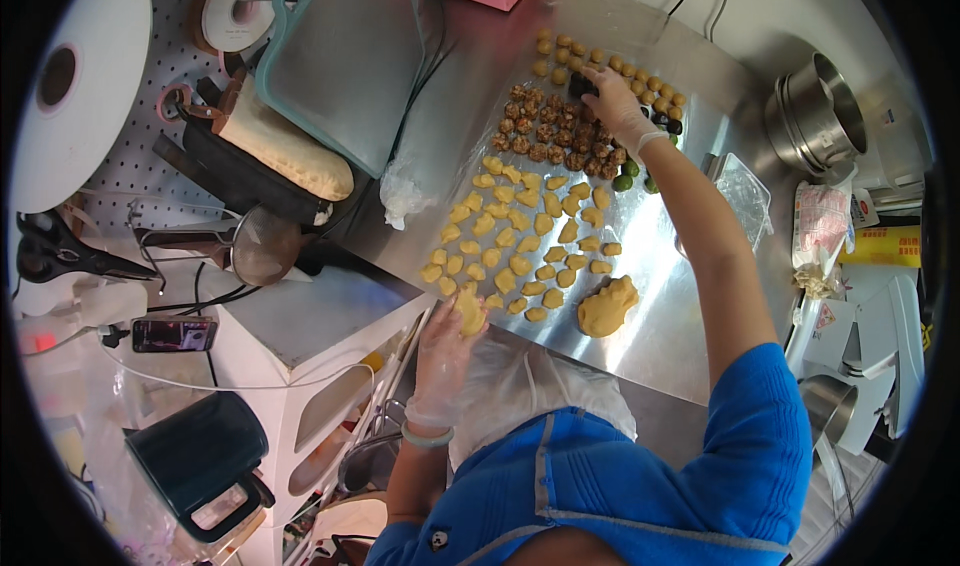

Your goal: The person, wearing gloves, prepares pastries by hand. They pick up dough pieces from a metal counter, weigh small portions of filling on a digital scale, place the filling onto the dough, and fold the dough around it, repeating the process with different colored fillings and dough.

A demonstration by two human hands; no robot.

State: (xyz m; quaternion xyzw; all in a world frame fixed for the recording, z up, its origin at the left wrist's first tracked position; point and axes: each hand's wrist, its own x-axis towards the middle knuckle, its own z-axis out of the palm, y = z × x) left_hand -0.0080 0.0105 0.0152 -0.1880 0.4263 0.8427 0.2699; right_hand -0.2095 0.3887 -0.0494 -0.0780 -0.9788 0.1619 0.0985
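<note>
My left hand (447, 339), in a clear plastic glove, holds a flattened piece of yellow dough (469, 311) at the table's front edge. Stretched across the steel table, my gloved right hand (616, 101) has its fingers at the dark balls (582, 84); whether it grips one cannot be made out. Rows of brown nutty balls (553, 131) lie just below that hand, and smooth tan balls (596, 56) lie beyond it. Some green balls (622, 183) sit under the right wrist. Many small dough pieces (517, 221) spread nearer to me, beside a large dough lump (606, 307).
A steel worktable (660, 318) carries everything. On the right stand nested steel bowls (817, 116) and a clear plastic container (739, 191). A teal-rimmed tray (345, 63) leans at the left, above a fine-mesh strainer (264, 245). Scissors (71, 251), a phone (174, 335) and a dark mug (199, 453) are farther left.
</note>
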